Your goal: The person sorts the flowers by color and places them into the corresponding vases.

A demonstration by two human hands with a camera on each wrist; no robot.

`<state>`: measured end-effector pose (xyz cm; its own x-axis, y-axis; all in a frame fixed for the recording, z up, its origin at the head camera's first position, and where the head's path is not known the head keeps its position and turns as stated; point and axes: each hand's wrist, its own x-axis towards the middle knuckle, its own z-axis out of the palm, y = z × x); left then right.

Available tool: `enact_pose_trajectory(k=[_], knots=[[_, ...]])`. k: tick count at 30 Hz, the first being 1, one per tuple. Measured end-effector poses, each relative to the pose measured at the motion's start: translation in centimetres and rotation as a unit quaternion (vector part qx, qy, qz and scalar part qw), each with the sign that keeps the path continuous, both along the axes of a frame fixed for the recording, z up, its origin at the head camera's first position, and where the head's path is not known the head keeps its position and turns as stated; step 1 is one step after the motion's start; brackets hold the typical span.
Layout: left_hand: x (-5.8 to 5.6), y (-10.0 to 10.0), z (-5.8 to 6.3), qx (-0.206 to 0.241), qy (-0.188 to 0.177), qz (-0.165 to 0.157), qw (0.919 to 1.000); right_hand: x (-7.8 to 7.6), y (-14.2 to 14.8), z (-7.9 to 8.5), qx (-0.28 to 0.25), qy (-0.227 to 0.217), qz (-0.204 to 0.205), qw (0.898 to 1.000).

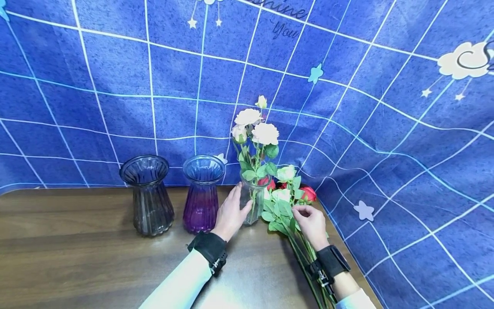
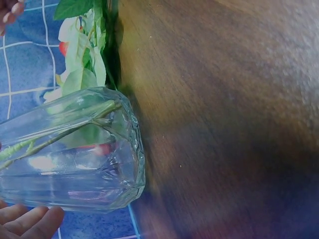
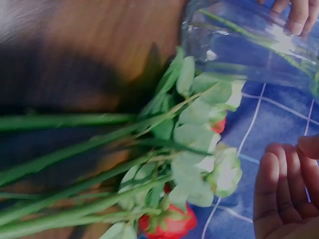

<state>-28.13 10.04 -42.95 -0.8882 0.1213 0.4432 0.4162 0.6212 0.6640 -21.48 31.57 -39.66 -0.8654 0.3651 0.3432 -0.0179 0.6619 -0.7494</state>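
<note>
My left hand [image 1: 230, 213] holds a clear glass vase [image 1: 247, 216], thumb on the near side and fingers round its left. White artificial roses [image 1: 265, 134] stand upright in the vase; a stem [image 2: 65, 133] reaches down inside the glass in the left wrist view. Just right of the vase, my right hand [image 1: 311, 223] hovers over a pile of loose flowers, fingers loosely bent. In the right wrist view nothing shows between its fingers [image 3: 269, 174]. The pile has red flowers [image 3: 172, 221], white blooms [image 1: 286, 173], green leaves [image 1: 275, 210] and long stems [image 3: 75, 189].
A purple-blue glass vase [image 1: 201, 201] stands left of my left hand, and a dark grey glass vase [image 1: 152, 206] farther left. All rest on a brown wooden table [image 1: 69, 240]. A blue gridded cloth [image 1: 115, 86] hangs behind and along the right side.
</note>
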Motion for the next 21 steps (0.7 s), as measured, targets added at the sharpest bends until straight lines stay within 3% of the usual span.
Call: enact_pose_trajectory(k=[5,12,17,21], knots=[[0.2,-0.2,0.0,0.008,-0.006,-0.003,0.9999,0.8,1.3,-0.8,0.002,-0.035,-0.005,0.999],[1.3,-1.0,0.0,0.020,-0.037,-0.003,0.9991,1.3,2.7,-2.3,-0.012,-0.052,-0.021,0.998],[2.4,-1.7,0.4,0.036,-0.023,-0.005,0.9991,1.5,3.2,-2.5,0.005,-0.051,-0.028,0.998],[3.5,-2.4,0.7,0.033,0.009,0.004,0.9994,1.9,3.9,-2.7,0.019,-0.058,-0.029,0.998]])
